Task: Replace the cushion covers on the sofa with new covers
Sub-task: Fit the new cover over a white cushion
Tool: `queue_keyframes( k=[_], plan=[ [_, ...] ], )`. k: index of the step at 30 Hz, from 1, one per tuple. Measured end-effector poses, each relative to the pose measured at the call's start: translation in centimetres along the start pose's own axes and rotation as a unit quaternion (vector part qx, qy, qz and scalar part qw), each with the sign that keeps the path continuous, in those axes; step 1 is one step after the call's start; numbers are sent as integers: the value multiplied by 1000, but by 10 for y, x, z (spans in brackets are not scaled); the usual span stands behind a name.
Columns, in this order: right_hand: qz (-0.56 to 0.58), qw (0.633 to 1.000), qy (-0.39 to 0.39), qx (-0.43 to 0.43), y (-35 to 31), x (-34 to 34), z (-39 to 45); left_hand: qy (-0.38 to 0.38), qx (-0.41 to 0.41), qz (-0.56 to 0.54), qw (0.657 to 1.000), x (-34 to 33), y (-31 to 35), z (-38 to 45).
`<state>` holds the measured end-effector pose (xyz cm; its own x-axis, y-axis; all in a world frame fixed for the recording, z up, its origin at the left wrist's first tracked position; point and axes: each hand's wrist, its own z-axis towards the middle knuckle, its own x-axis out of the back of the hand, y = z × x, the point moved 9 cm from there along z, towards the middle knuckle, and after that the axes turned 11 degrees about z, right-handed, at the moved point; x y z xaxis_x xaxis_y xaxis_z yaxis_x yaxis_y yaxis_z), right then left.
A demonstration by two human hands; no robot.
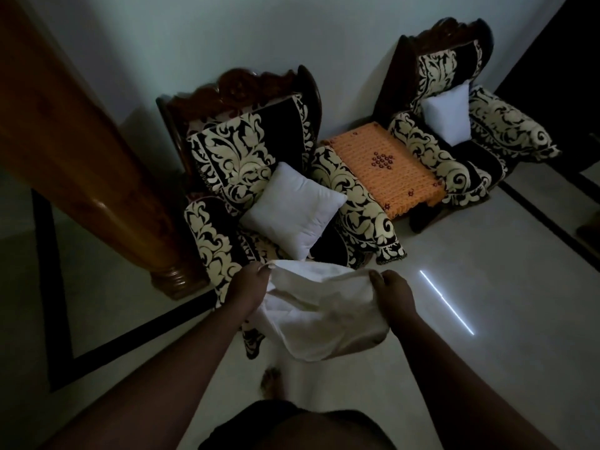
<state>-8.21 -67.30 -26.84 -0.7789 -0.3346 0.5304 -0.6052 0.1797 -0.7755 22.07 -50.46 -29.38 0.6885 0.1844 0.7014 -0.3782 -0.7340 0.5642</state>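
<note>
Dim room, view down over both forearms. Left hand (248,284) pinches the upper left edge of a white cushion cover (319,311), fingers curled round the fabric. Right hand (394,292) grips the opposite upper edge, thumb on top, fingers folded under the cloth. Cover hangs slack between the two hands, its top edge pulled into a shallow open mouth, the rest drooping below wrist level.

Just beyond the hands: an armchair (250,151) draped in dark fabric with a cream leaf pattern, carved wooden crest at the back. A bare white cushion (293,211) lies tilted on its seat, one corner pointing toward the hands, not touching the cover as far as can be told.

Beyond and to the right of the right hand: a low table with an orange crocheted cloth (384,167), dark flower motif at its middle, set between the two chairs. Further right, well apart from the hands, a second armchair (454,102) in the same pattern, with a second white cushion (449,112) propped upright against its back.

Left of the left hand: a thick polished wooden post (87,147) running down to a turned base on the pale floor (487,368). Dark inlay band in the floor. A bare foot (271,381) shows below the cover, blurred.
</note>
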Motion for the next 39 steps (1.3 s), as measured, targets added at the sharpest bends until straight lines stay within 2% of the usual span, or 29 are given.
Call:
queue_keyframes(
  k=[4, 8, 14, 19, 23, 26, 33, 36, 39],
  plan=[
    [-82, 996, -8, 24, -25, -15, 48, -19, 34, -3, 999, 11, -5, 41],
    [-159, 984, -58, 58, -43, -44, 104, -23, 26, -32, 999, 16, 9, 76],
    [-246, 950, -173, 78, -42, -105, 201, -35, 30, 22, 999, 1, 19, 131],
    [-249, 921, -299, 30, -16, -156, 287, -9, 133, 24, 991, -17, 18, 174],
    [-163, 926, -338, -48, 4, -183, 342, -13, 199, 22, 980, -40, 25, 210],
    [-99, 930, -339, -105, 21, -197, 378, -24, 211, 42, 976, -58, 36, 235],
    [32, 936, -305, -173, 36, -234, 457, -28, 252, 33, 967, -79, 47, 273],
    [112, 921, -261, -267, 50, -253, 475, -25, 270, 17, 962, -84, 42, 276],
    [145, 894, -228, -357, 56, -272, 488, -23, 292, -1, 956, -86, 37, 275]
  ],
)
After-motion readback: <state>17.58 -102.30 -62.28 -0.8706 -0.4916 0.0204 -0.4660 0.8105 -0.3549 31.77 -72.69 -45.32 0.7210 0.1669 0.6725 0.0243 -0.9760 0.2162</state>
